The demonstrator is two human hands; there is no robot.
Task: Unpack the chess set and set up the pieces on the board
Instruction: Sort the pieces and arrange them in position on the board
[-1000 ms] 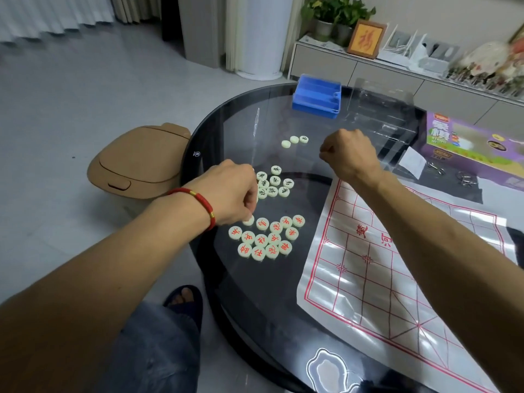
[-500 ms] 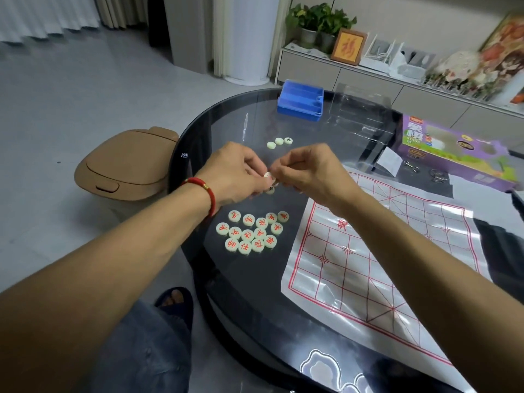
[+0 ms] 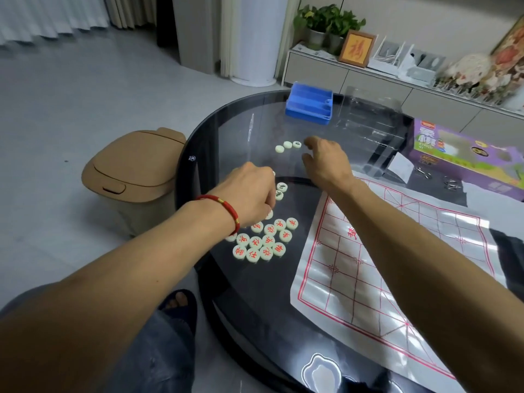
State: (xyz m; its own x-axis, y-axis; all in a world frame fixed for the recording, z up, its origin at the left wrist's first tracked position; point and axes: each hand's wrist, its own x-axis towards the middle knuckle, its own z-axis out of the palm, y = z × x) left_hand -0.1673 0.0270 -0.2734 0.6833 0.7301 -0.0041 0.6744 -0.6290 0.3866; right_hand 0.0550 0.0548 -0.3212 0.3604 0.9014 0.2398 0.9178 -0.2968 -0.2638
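Note:
Round cream chess pieces lie on the dark glass table [image 3: 226, 131]. A cluster with red characters [image 3: 263, 239] sits near the table's left edge. My left hand [image 3: 246, 194], with a red bracelet, is knuckles-up over the black-marked pieces [image 3: 281, 187]. Its curled fingers hide whether it grips one. Three more pieces [image 3: 287, 145] stand in a short row farther back. My right hand [image 3: 326, 161] hovers just right of that row, thumb and fingers spread, nothing visible between them. The white board sheet with a red grid [image 3: 397, 265] lies to the right with no pieces on it.
A blue tray [image 3: 309, 104] and a clear plastic lid [image 3: 368, 120] sit at the table's far side. A purple game box [image 3: 465, 154] lies at the right. A tan bin [image 3: 133, 171] stands on the floor left of the table. My foot shows below.
The hands met over the black-marked pieces half a second ago. Since then they have parted: the right hand moved out to the row of three, and the left dropped back onto the pile.

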